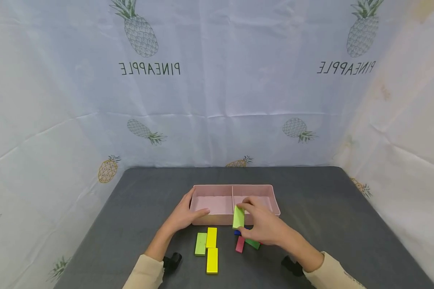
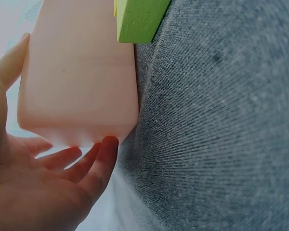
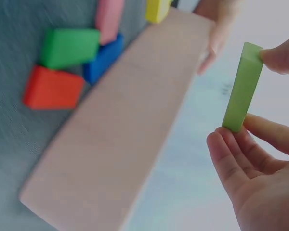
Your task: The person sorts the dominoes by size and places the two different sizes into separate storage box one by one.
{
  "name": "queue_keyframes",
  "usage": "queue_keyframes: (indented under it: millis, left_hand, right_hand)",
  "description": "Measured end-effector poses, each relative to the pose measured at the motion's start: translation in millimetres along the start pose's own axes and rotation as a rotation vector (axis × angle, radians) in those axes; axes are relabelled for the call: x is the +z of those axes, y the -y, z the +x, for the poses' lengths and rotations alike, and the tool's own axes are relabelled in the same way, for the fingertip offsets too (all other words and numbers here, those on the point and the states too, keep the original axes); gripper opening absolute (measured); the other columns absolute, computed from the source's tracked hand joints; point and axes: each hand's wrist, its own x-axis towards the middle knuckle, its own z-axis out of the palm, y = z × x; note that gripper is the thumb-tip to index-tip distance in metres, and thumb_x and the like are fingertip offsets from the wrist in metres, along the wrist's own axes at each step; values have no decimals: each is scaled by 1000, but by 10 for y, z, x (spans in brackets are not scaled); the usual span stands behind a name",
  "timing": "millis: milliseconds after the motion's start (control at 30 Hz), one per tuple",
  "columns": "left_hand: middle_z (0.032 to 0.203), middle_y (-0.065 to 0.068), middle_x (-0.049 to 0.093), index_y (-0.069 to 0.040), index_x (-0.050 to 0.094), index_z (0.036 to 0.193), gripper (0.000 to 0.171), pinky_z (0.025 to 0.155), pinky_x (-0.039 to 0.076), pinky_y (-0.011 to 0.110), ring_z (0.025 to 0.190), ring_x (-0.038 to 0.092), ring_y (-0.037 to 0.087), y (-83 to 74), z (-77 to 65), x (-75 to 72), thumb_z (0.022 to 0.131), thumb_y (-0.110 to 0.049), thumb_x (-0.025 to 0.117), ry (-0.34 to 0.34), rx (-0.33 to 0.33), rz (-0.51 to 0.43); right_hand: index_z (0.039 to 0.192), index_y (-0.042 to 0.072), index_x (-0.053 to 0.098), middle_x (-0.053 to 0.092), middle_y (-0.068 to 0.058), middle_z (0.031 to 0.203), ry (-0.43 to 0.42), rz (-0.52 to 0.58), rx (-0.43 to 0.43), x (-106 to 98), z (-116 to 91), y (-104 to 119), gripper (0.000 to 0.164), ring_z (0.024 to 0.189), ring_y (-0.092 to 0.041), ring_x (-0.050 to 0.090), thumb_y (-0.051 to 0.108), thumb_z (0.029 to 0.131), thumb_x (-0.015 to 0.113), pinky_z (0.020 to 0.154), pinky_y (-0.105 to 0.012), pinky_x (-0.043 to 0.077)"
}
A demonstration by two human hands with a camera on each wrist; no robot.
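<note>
A pink two-compartment box (image 1: 211,219) sits on the dark table. My left hand (image 1: 182,212) holds its left end, the thumb over the front rim and the fingers along the end wall (image 2: 82,136). In front of the box's divider, my right hand (image 1: 265,224) pinches a light green block (image 1: 238,217) between thumb and fingertips. The right wrist view shows this light green block (image 3: 243,89) raised above the box's rim. Both compartments show bare floor where the right hand does not cover them.
Near the box's front lie another light green block (image 1: 200,244) and two yellow blocks (image 1: 212,261). Right of them are a pinkish-red block (image 1: 240,244), a green block (image 3: 70,48), a blue block (image 3: 103,60) and a red block (image 3: 53,88). A pineapple-print cloth (image 1: 217,92) hangs behind the table.
</note>
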Motion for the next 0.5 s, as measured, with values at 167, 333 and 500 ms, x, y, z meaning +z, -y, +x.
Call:
queue_keyframes:
  millis: [167, 333, 500]
  left_hand:
    - [165, 22, 22, -13, 17, 164, 107, 109, 31, 68, 146, 30, 45, 16, 11, -1, 86, -49, 79, 12, 0, 1]
    - [165, 21, 22, -12, 16, 164, 106, 109, 31, 67, 146, 31, 43, 25, 1, 3, 86, -45, 80, 8, 8, -37]
    - [165, 22, 21, -9, 15, 164, 106, 110, 30, 67, 146, 30, 43, 31, 1, 18, 87, -43, 80, 8, 18, -46]
  right_hand:
    - [131, 0, 64, 55, -8, 125, -39, -11, -4, -195, 113, -46, 54, 108, -21, 52, 19, 82, 79, 88, -38, 54]
    - [133, 1, 64, 55, -8, 124, -60, -7, 5, -297, 218, -122, 54, 106, -22, 55, 19, 83, 79, 87, -39, 54]
    - [129, -2, 65, 55, -11, 118, -68, -8, 1, -279, 308, -277, 53, 101, -28, 58, 18, 83, 80, 86, -43, 53]
